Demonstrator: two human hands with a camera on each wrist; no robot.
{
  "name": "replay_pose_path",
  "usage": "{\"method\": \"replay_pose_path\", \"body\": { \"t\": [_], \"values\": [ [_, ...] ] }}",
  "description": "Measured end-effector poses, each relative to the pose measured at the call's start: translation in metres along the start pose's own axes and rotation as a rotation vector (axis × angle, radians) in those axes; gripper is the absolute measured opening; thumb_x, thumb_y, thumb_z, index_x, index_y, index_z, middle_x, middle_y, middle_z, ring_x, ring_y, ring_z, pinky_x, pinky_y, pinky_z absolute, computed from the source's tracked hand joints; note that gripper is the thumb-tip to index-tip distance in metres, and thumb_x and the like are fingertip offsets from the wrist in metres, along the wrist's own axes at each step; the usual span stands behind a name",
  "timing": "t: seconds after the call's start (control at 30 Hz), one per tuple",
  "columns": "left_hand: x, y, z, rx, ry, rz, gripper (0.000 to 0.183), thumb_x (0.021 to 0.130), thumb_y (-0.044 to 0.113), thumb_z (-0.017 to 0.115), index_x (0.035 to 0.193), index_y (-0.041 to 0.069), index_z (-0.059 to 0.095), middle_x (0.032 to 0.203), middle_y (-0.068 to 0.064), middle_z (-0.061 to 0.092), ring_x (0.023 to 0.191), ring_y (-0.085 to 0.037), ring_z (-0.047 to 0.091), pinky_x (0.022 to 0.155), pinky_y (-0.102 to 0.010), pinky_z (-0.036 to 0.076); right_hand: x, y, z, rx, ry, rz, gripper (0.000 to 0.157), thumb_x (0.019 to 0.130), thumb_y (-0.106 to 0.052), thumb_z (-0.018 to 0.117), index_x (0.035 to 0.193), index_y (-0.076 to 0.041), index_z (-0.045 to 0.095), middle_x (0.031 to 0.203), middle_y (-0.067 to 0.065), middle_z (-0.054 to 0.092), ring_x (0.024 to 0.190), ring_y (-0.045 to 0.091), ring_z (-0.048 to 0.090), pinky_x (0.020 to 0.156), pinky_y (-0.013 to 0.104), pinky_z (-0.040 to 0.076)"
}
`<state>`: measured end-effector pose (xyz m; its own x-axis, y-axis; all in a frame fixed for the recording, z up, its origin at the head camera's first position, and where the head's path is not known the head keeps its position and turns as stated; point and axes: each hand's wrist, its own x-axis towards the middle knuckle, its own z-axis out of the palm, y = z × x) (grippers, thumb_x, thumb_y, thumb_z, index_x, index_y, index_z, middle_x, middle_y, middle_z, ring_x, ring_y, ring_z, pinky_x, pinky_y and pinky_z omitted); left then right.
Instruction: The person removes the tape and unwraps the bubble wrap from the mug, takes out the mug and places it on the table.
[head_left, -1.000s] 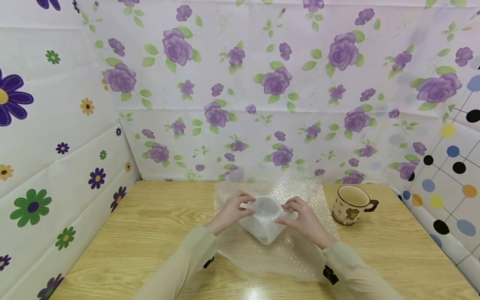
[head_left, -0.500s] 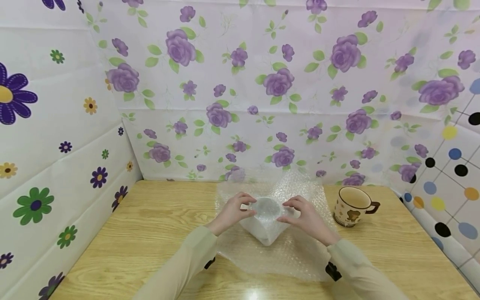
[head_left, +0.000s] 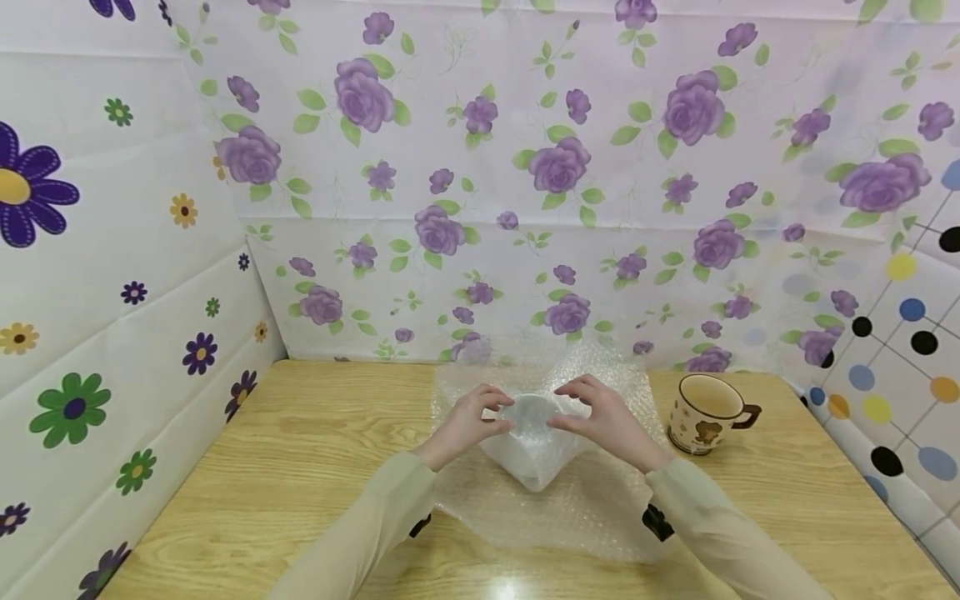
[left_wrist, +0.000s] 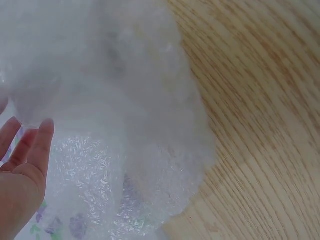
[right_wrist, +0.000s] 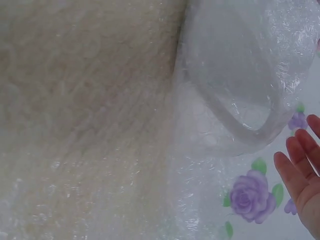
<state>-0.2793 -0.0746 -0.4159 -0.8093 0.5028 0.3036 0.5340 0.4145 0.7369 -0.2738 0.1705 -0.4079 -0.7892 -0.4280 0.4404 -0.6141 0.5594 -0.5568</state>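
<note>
A white mug (head_left: 531,417) stands mid-table, with its handle (right_wrist: 248,135) showing through the film in the right wrist view. Clear bubble wrap (head_left: 600,521) lies spread beneath it, and a corner is folded up over its near side. My left hand (head_left: 467,423) holds the wrapped mug at its left side, thumb in front and fingers behind. In the left wrist view the fingertips of that hand (left_wrist: 30,167) meet the wrap. My right hand (head_left: 606,421) is by the mug's right rim, thumb and fingers spread apart; in its wrist view the fingers (right_wrist: 295,165) are off the wrap.
A cream mug (head_left: 708,412) with a bear print and a brown handle stands to the right of the wrap. The wooden table (head_left: 337,500) ends at a flowered cloth backdrop (head_left: 480,167). Patterned cloths hang at both sides.
My right hand has let go of the wrap at the mug's right side and shifted slightly left and up. My left hand stays in place; the view shifts slightly.
</note>
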Motion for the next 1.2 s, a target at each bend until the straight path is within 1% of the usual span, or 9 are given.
{"method": "replay_pose_path", "body": {
  "t": [0.17,0.33,0.57,0.7,0.87,1.2],
  "values": [
    [0.0,0.001,0.0,0.006,0.0,-0.001,0.029,0.083,0.008,0.066,0.109,-0.004,0.06,0.109,-0.011,0.051,0.097,-0.031,0.05,0.078,-0.032,0.047,0.007,0.0,0.001,-0.026,-0.012,-0.033,0.048,0.076,-0.038,0.071,0.106,-0.003,0.062,0.101,0.006,0.055,0.095,0.027,0.053,0.079,0.045,0.045],
    [0.0,0.002,0.0,-0.002,0.001,-0.001,0.029,0.083,0.007,0.066,0.109,-0.004,0.06,0.11,-0.011,0.051,0.098,-0.031,0.05,0.078,-0.032,0.047,0.011,0.001,0.001,-0.04,-0.028,-0.041,0.047,0.076,-0.036,0.072,0.107,-0.003,0.061,0.102,0.006,0.055,0.095,0.027,0.053,0.078,0.044,0.045],
    [-0.001,0.002,-0.001,0.012,0.002,-0.001,0.03,0.083,0.009,0.066,0.11,-0.003,0.06,0.109,-0.01,0.051,0.097,-0.029,0.051,0.078,-0.032,0.047,0.018,-0.001,0.001,-0.034,-0.063,-0.01,0.044,0.076,-0.033,0.073,0.109,-0.007,0.06,0.106,0.004,0.055,0.097,0.026,0.052,0.08,0.043,0.045],
    [-0.001,0.001,-0.001,0.021,0.004,0.0,0.03,0.083,0.01,0.067,0.11,-0.003,0.06,0.109,-0.009,0.051,0.097,-0.028,0.052,0.078,-0.032,0.047,0.02,-0.002,0.001,-0.025,-0.086,0.006,0.043,0.076,-0.031,0.073,0.11,-0.006,0.06,0.106,0.005,0.056,0.098,0.026,0.051,0.081,0.044,0.044],
    [-0.001,0.0,-0.001,0.021,0.009,0.013,0.03,0.083,0.01,0.067,0.109,-0.003,0.06,0.108,-0.01,0.052,0.096,-0.029,0.052,0.077,-0.031,0.047,0.022,-0.002,0.003,-0.024,-0.1,0.02,0.043,0.076,-0.028,0.074,0.109,-0.005,0.06,0.107,0.004,0.056,0.099,0.026,0.051,0.081,0.042,0.044],
    [0.0,-0.003,-0.001,0.035,0.004,0.001,0.031,0.083,0.012,0.067,0.11,-0.002,0.06,0.108,-0.009,0.052,0.096,-0.027,0.052,0.077,-0.031,0.047,0.022,0.0,0.005,-0.015,-0.125,0.04,0.046,0.077,-0.03,0.073,0.11,-0.001,0.06,0.107,0.005,0.057,0.099,0.024,0.051,0.082,0.043,0.043]
  ]
}}
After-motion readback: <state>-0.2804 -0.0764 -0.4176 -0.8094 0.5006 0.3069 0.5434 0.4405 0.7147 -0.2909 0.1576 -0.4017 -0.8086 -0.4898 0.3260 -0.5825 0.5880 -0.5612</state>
